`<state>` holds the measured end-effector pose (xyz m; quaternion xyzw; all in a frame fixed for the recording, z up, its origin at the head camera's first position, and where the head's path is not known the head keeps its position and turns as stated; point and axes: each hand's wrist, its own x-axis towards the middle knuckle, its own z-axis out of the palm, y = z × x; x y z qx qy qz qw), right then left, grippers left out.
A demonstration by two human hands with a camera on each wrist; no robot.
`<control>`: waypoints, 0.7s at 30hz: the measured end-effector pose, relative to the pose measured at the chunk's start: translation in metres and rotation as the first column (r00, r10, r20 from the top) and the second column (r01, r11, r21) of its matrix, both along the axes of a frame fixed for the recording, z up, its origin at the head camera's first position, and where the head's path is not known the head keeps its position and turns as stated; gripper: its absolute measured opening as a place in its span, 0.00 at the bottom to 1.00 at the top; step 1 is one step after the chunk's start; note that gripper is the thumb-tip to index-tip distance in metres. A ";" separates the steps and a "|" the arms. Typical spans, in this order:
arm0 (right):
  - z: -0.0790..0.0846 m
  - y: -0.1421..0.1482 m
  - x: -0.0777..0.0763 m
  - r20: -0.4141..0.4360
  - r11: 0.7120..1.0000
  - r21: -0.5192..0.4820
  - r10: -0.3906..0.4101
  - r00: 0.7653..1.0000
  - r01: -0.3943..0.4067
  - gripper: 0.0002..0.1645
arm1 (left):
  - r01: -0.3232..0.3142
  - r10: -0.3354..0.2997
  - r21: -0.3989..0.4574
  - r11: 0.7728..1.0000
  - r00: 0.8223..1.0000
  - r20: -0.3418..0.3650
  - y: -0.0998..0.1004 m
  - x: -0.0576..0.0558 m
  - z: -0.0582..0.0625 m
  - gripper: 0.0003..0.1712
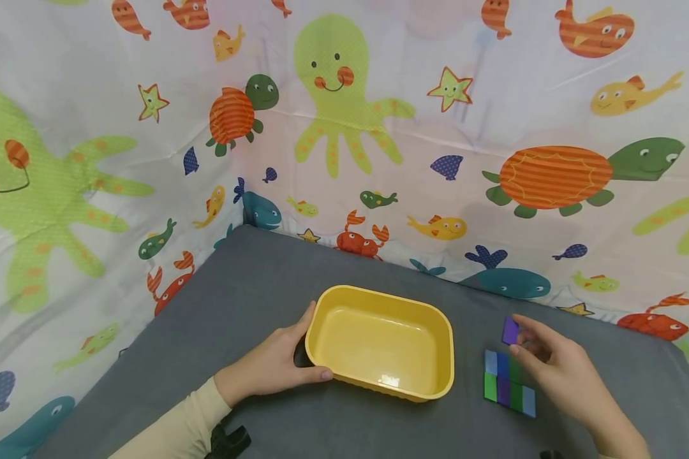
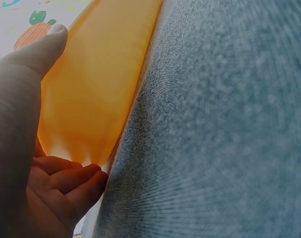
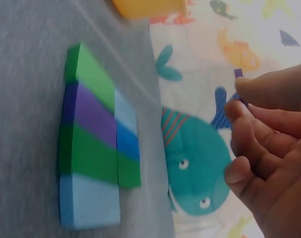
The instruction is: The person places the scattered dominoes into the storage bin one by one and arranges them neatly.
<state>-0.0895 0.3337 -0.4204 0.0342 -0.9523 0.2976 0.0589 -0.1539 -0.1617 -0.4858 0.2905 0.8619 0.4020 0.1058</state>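
A yellow plastic tub (image 1: 379, 344) stands on the grey cloth in front of me, with nothing in it. My left hand (image 1: 275, 364) grips its left end, thumb along the near side and fingers round the far corner. In the left wrist view the curled fingers (image 2: 73, 186) touch the tub's wall (image 2: 95, 84). On the right, my right hand (image 1: 568, 370) pinches a purple block (image 1: 510, 331) between thumb and fingers, raised above a flat group of blocks. That group has two touching rows: light blue, blue and green behind; light green, purple (image 3: 95, 114), green and light blue in front.
The grey cloth surface (image 1: 252, 268) meets a white curtain (image 1: 379, 134) printed with sea animals at the back and left. A black object (image 1: 228, 441) shows near my left wrist. The block group lies just right of the tub.
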 end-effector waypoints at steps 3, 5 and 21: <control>0.009 -0.011 -0.005 -0.021 1.000 0.008 0.009 1.000 -0.009 0.32 | -0.007 0.007 0.004 1.000 1.000 -0.006 0.000 0.000 0.000 0.75; 0.014 -0.019 -0.010 -0.015 1.000 0.013 0.020 1.000 -0.020 0.32 | -0.012 0.012 0.008 1.000 1.000 -0.012 0.000 0.000 -0.001 0.75; 0.024 -0.072 -0.028 0.092 0.996 -0.034 0.084 0.992 -0.081 0.34 | 0.024 -0.023 0.022 0.999 0.999 -0.037 -0.001 -0.003 -0.008 0.75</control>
